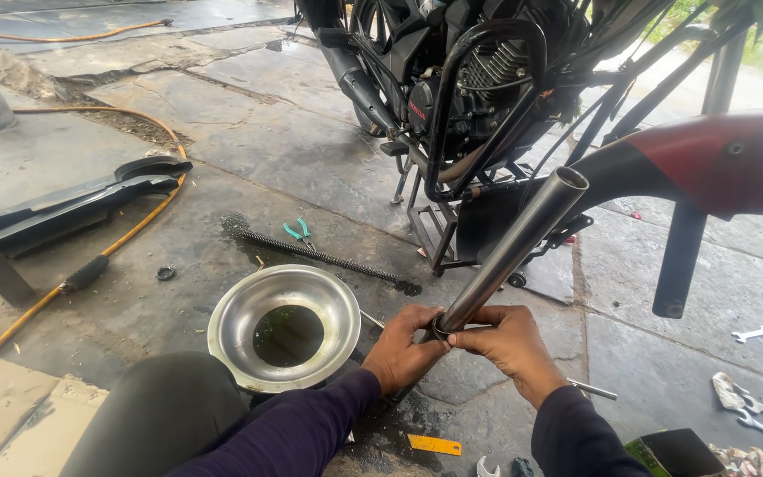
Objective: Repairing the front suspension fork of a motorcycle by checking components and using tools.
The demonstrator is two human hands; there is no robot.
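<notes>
- A smooth grey metal fork tube (512,252) is shown slanting up from the floor toward the upper right, in front of a black motorcycle (461,79) on its stand; its lower end is held between 2 hands.
- The left hand (406,346) is seen with fingers curled closed around the tube's lower end, where a dark ring (442,332) sits; the right hand (512,343) is pinched on the same ring from the other side.
- Risk, as judged: the tube and stone floor (311,159) look wet and oily, so a slip of either grip could drop the tube or nip a fingertip against the ring.
- Risk, as judged: the steel bowl (283,326) of dark liquid lies just beside the left hand and could be tipped by a forearm.
- A long coil spring (328,257) and green-handled pliers (298,233) are shown beyond the bowl.
</notes>
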